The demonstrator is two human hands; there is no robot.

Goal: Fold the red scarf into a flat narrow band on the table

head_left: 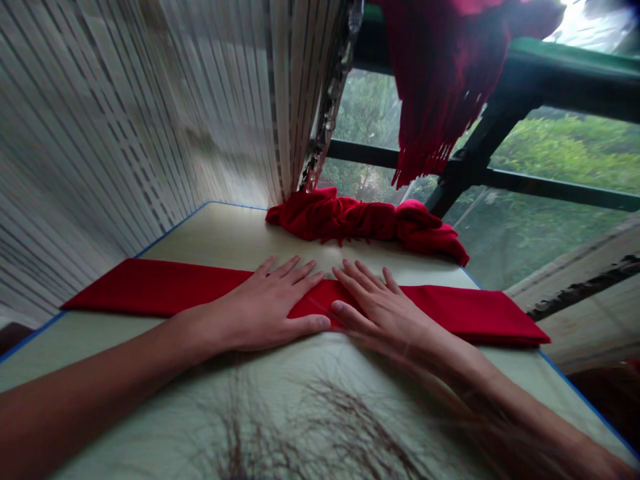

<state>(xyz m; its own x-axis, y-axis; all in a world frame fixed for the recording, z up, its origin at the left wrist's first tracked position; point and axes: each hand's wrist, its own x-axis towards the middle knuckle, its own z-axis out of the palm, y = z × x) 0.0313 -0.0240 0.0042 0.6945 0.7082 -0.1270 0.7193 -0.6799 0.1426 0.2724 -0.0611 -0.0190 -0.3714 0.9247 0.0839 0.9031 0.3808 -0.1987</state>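
Observation:
A long red cloth (150,287), folded into a flat strip, lies across a pale table (225,233) with a blue edge. My left hand (270,303) rests flat on the middle of the strip, fingers stretched out. My right hand (380,307) lies flat beside it on the same strip, fingers spread; its forearm is slightly smeared by motion. The two thumbs nearly touch. Neither hand grips anything.
A crumpled red cloth (360,220) sits at the table's far edge. Another red fringed cloth (440,80) hangs from a dark green rail (550,73) above. A striped curtain (125,120) fills the left. A window with greenery lies beyond. Dark strands lie on the near tabletop.

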